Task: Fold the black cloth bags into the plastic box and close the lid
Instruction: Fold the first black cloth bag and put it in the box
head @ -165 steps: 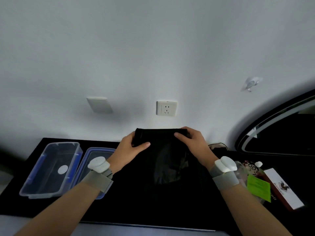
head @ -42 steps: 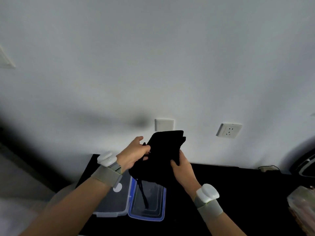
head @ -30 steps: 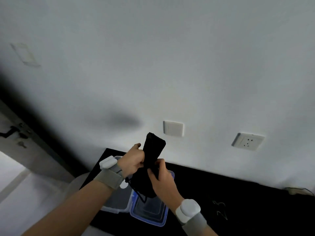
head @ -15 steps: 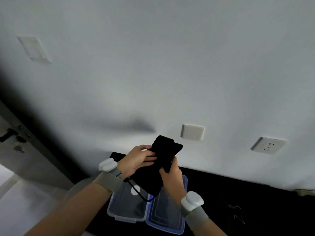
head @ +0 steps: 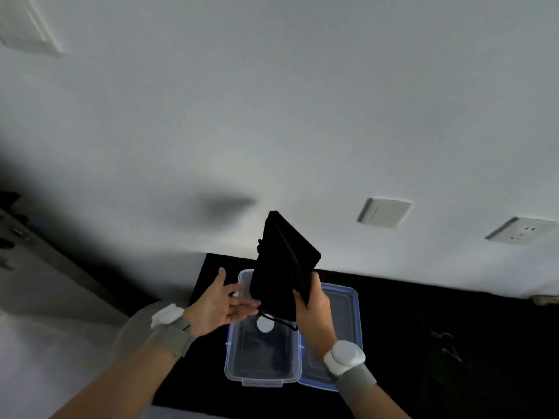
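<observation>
Folded bag [head: 282, 267] held upright in the air over the box [head: 260, 375], top corner seen against the wall [head: 272, 116]; cord [head: 279, 320] dangling from its lower edge, just above a round white sticker [head: 265, 323] in the box. Left hand [head: 216, 308] palm up at the bag's lower left, fingers [head: 243, 308] straight and spread wide, holding nothing; cannot tell whether the tips touch the cloth. Right hand [head: 314, 313] at the bag's lower right edge, fingers curled round the cloth and gripping it. Box open on the black bench [head: 438, 343], clear with blue clips; blue-rimmed lid [head: 344, 316] lying flat against its right side. Grey band [head: 171, 340] on each wrist. On the wall, a blank plate [head: 384, 211] and a socket [head: 520, 229], both right of the bag.
</observation>
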Demonstrator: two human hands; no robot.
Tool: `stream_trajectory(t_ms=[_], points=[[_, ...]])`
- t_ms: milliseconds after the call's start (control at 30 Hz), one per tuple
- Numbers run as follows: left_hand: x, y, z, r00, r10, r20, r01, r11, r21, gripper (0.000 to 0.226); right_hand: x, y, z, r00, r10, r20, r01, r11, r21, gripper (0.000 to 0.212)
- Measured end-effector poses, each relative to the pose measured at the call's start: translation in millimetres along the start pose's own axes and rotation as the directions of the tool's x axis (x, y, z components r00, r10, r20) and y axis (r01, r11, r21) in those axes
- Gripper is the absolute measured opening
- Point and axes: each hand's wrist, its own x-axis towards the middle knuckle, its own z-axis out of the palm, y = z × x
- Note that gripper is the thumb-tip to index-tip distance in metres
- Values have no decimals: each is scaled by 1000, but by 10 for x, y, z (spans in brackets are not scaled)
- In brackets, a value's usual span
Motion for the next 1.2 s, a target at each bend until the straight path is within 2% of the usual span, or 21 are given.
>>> stream_trajectory(t_ms=[100, 167, 233, 300, 367, 433, 500, 600, 667, 733, 867, 933, 1067, 1133, 1200], points=[[184, -106, -149, 999, -33, 20, 36, 988, -151, 92, 59, 218, 95, 982, -130, 139, 147, 982, -117, 41], [298, -160, -230, 1000, -19, -24, 13, 973, -229, 92, 130, 452, 134, 919, -274, 285, 339, 917, -212, 44], [378, -182, -291, 998, -20, -55, 4, 963, -271, 81, 210, 716, 143, 807, -371, 460, 537, 785, -308, 44], [386, -204, -332, 996, -85, 21, 87, 977, -193, 71, 298, 936, 142, 706, -419, 571, 673, 647, -358, 41], [336, -204, -341, 989, -128, 68, 134, 986, -97, 49, 382, 1034, 123, 662, -424, 619, 734, 537, -416, 28], [307, -205, -362, 993, -105, 59, 110, 990, -89, 27, 462, 1050, 102, 658, -413, 629, 747, 463, -477, 20], [283, -200, -384, 995, -70, 65, 69, 998, 13, 28, 511, 1065, 106, 667, -401, 628, 742, 436, -509, 13], [275, -255, -449, 993, -75, 95, 51, 970, 238, 55, 533, 1137, 156, 618, -380, 689, 777, 431, -459, 4], [260, -326, -481, 995, -65, 79, 18, 870, 492, 69, 553, 1231, 211, 562, -348, 751, 815, 387, -431, 16], [250, -420, -475, 997, -16, 80, -45, 709, 703, 82, 575, 1298, 257, 529, -282, 800, 839, 313, -445, 29], [313, -626, -393, 980, 183, 83, -159, 458, 875, 89, 656, 1287, 323, 570, -208, 794, 819, 221, -530, 34], [351, -679, -315, 961, 271, 59, -156, 353, 923, 97, 681, 1270, 352, 576, -209, 791, 816, 212, -538, 34], [416, -757, -192, 946, 325, 20, -76, 159, 984, 120, 704, 1250, 391, 610, -237, 756, 792, 210, -573, 30], [444, -772, -170, 927, 374, -12, -22, 87, 996, 127, 670, 1214, 422, 663, -277, 695, 749, 234, -621, 32], [439, -762, -159, 909, 416, -14, -22, 81, 996, 132, 603, 1156, 438, 740, -296, 604, 672, 269, -690, 36]])
